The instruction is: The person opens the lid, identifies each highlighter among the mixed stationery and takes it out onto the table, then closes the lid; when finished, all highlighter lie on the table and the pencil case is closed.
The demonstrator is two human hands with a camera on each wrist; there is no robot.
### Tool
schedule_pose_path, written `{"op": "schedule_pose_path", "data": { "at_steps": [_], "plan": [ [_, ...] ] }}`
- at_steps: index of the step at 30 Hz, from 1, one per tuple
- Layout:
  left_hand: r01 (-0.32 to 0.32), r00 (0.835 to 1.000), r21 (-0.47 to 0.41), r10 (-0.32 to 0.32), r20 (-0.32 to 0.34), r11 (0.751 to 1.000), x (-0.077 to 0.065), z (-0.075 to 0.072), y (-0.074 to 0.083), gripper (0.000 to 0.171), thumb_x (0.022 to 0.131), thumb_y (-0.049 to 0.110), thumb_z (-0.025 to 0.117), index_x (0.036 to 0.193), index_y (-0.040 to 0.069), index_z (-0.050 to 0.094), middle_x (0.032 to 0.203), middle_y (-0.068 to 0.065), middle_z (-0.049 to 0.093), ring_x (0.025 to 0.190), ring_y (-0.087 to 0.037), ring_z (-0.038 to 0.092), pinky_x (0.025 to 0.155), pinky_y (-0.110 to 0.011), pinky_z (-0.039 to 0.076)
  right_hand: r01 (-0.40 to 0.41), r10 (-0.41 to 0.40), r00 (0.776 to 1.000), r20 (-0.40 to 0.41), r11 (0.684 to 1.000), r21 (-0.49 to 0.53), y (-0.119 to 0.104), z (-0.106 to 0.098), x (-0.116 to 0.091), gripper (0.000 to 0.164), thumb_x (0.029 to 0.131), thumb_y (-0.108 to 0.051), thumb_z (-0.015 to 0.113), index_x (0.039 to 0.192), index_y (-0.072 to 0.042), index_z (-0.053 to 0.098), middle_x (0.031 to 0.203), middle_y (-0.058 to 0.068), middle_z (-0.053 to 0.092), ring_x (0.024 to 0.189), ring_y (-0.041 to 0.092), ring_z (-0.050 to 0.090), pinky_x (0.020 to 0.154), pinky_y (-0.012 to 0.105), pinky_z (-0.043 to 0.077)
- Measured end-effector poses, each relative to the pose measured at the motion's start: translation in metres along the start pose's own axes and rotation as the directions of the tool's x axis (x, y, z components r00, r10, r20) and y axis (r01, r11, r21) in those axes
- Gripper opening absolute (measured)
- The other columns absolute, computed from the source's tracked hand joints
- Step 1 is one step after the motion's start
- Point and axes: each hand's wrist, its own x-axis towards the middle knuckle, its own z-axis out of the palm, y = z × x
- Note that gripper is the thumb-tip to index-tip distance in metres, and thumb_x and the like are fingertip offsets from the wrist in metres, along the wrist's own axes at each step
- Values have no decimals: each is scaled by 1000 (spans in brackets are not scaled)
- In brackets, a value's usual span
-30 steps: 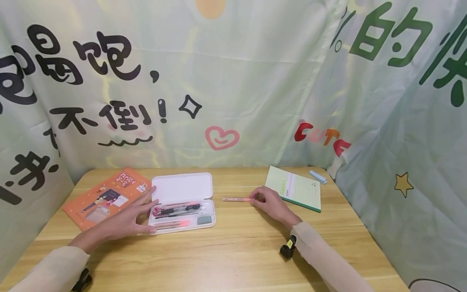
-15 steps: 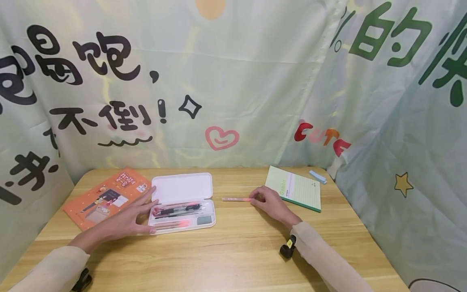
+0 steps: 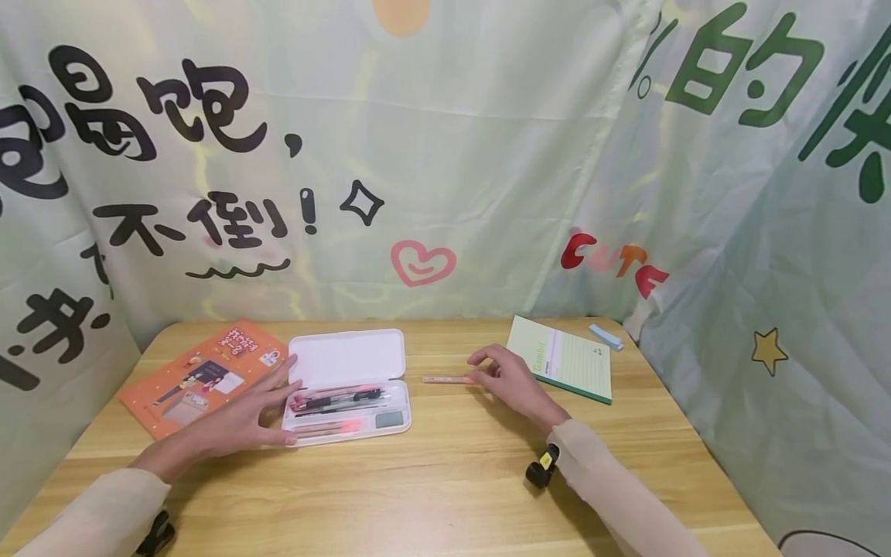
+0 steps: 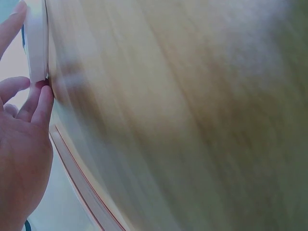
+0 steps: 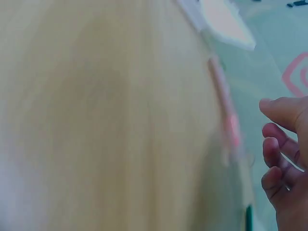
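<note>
A white pencil case (image 3: 346,358) lies with its lid laid back, holding several pens (image 3: 341,400) and a grey-green block (image 3: 390,419). My left hand (image 3: 240,414) rests at its left end, thumb at the near corner and fingers spread along the side. In the left wrist view, the left hand's fingers touch the end of the case (image 4: 37,43). A slim pink pen (image 3: 445,380) lies on the table right of the case. My right hand (image 3: 513,383) is over the pen's right end, fingers loosely bent; the right wrist view shows them apart from the pen (image 5: 224,94).
An orange booklet (image 3: 202,379) lies at the left, partly under my left forearm in the head view. At the right are a pale green notepad (image 3: 574,363) and a small light-blue stick (image 3: 606,337). A printed curtain (image 3: 487,155) stands behind the wooden table (image 3: 418,495).
My right hand has loosened its pinch on the pink pen's end, and its fingers have lifted and shifted slightly left. The left hand and the case have stayed in place.
</note>
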Motion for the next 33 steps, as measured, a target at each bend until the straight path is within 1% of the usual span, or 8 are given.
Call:
{"op": "schedule_pose_path", "data": {
  "at_steps": [7,13,16,21,24,26,30,33],
  "plan": [
    [-5,1000,9,5,-3,1000,0,0,-1,101,89,53,87,166,4,43,185,-15,-1,166,-58,2,120,-87,18,92,-92,995,25,996,-2,-42,21,16,24,102,-16,78,125,-6,75,123,10,75,92,19,66,79,28,55],
    [3,1000,9,-3,-2,1000,0,0,0,102,89,53,87,166,5,42,185,-14,-1,166,-57,1,121,-86,17,136,-140,985,98,990,41,-68,49,25,19,103,-18,77,120,-9,76,117,6,76,92,15,65,80,26,55],
    [9,1000,11,-9,-2,1000,0,0,0,102,89,54,87,166,4,43,185,-15,0,166,-56,1,121,-86,17,165,-174,972,159,984,65,-80,65,25,19,105,-19,75,121,-9,76,115,2,77,93,12,65,80,24,55],
    [19,1000,7,-19,0,1000,1,-1,2,101,89,53,87,166,4,43,185,-14,0,166,-56,1,121,-86,17,211,-230,938,259,972,101,-96,92,20,21,105,-22,75,123,-11,77,116,-2,77,93,5,63,79,21,55],
    [22,1000,12,-22,-1,1000,1,0,2,101,89,54,87,166,4,43,185,-14,0,166,-56,2,121,-86,18,246,-266,913,310,964,102,-102,106,17,21,105,-22,75,123,-11,78,114,-4,77,87,2,61,74,18,53],
    [22,1000,18,-22,-2,1000,1,0,2,102,89,55,87,166,4,43,185,-14,1,166,-56,3,121,-86,18,266,-278,900,336,961,82,-104,114,15,20,105,-23,75,122,-13,78,106,-6,75,80,0,58,71,16,52],
    [14,1000,28,-14,-8,1000,0,1,2,102,89,55,86,166,4,43,185,-15,2,166,-57,4,121,-86,19,286,-279,891,357,958,34,-107,124,13,19,105,-24,76,121,-16,80,90,-11,69,70,-3,51,67,14,47],
    [4,1000,36,-3,-13,999,-1,0,3,102,89,56,86,165,3,44,185,-16,2,165,-58,5,121,-86,20,305,-285,884,371,952,3,-108,125,13,20,106,-22,74,124,-16,80,92,-11,70,68,-3,50,65,13,45]
  ]
}}
